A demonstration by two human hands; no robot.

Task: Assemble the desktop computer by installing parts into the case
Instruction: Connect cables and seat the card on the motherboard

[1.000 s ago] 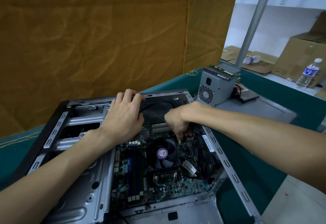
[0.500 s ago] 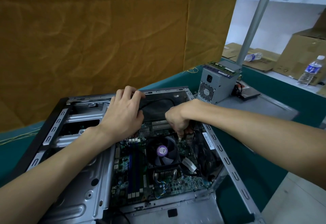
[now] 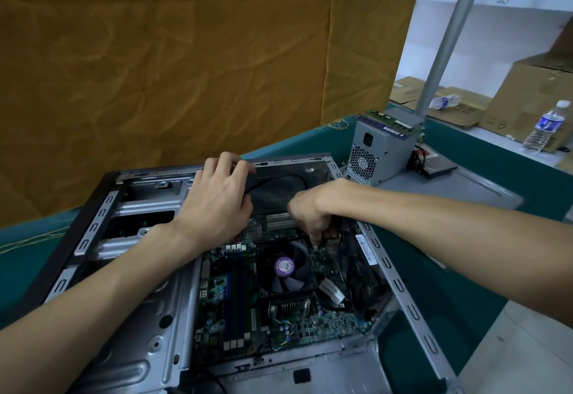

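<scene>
The open metal computer case [image 3: 400, 288] lies on its side on the teal table. Inside is the green motherboard [image 3: 328, 325] with a black CPU fan [image 3: 285, 266]. My left hand [image 3: 217, 204] sits at the case's far rim, its fingers curled round a black cable [image 3: 279, 178] that arcs to the right. Just above the fan's right corner, my right hand [image 3: 310, 210] reaches down and pinches a small connector against the board. The connector is mostly hidden by the fingertips.
A grey power supply [image 3: 378, 148] stands behind the case with memory sticks [image 3: 390, 121] lying on top. A flat drive [image 3: 438, 167] and the grey side panel [image 3: 465, 189] lie to its right. A water bottle [image 3: 545, 127] and cardboard boxes stand at the back right.
Both hands stay in nearly the same spots in the case. Only the view has shifted slightly.
</scene>
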